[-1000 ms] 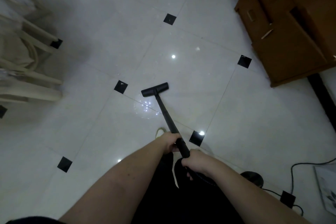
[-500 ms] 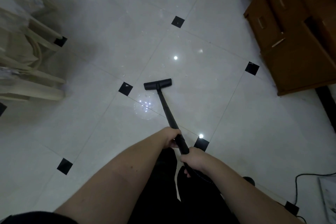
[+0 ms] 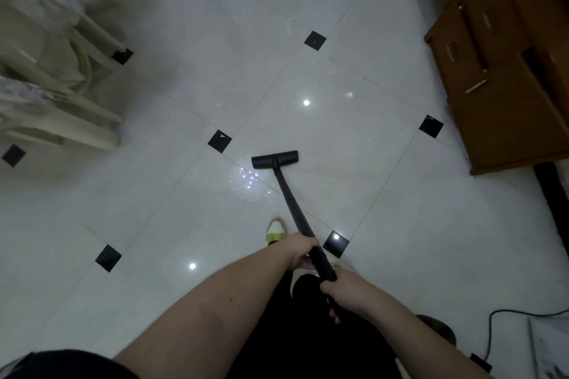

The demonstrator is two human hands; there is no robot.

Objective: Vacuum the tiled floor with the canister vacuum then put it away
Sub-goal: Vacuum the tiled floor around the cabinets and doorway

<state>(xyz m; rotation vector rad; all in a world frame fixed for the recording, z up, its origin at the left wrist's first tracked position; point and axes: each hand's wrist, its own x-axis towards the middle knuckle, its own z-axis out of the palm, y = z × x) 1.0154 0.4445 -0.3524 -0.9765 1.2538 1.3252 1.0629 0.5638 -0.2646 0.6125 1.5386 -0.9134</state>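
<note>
**Both hands on the wand over a pale tiled floor**

Pale glossy tiled floor [image 3: 385, 224] with small black diamond insets fills the head view, dotted with reflections of ceiling lights. At the bottom centre, the person's left hand [image 3: 300, 251] curls round the black vacuum wand [image 3: 292, 203], and the right hand [image 3: 345, 291] grips the same wand just below it, fingers wrapped, where the tube meets the dark hose. The two hands sit close together, the left one further along the tube. From them the wand slopes forward to the flat black floor head [image 3: 275, 159], which lies on a tile just right of a black inset and beside a faint ring of reflected light points. A yellow-and-white shoe [image 3: 276, 231] shows on the floor just left of the wand, near the left hand. Small pale scraps lie scattered on the tiles beyond the floor head. A brown wooden cabinet [image 3: 505, 86] stands at the right edge, cream plastic chairs [image 3: 55, 95] at the left, and a black cable [image 3: 508, 315] trails across the lower right corner.
</note>
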